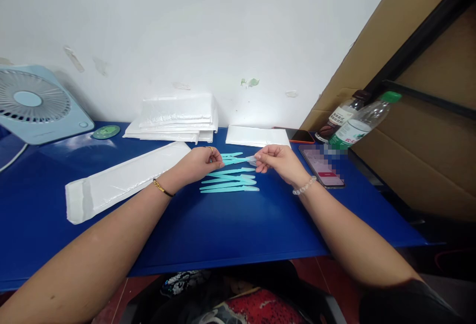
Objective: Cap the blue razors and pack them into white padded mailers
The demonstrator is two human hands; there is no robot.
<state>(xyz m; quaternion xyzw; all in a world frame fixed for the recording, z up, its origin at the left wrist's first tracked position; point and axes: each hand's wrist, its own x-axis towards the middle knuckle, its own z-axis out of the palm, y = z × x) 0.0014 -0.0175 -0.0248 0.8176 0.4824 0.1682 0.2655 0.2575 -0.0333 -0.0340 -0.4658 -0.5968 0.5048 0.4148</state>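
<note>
Between my hands is a slim turquoise stick (238,161), level above the blue table. My left hand (203,163) pinches its left end. At its right end, the fingers of my right hand (277,161) are closed on a small clear cover (252,160). Several similar turquoise sticks (226,185) lie on the table just below my hands, roughly side by side, with pale tips toward the right. A few more show partly behind the fingers of my left hand.
Left of my hands lies a long white padded envelope (122,180). Behind it are stacked white envelopes (174,116), a green disc (106,132) and a blue fan (40,103). White packets (256,136), phones (323,165) and two bottles (359,123) stand or lie at the right.
</note>
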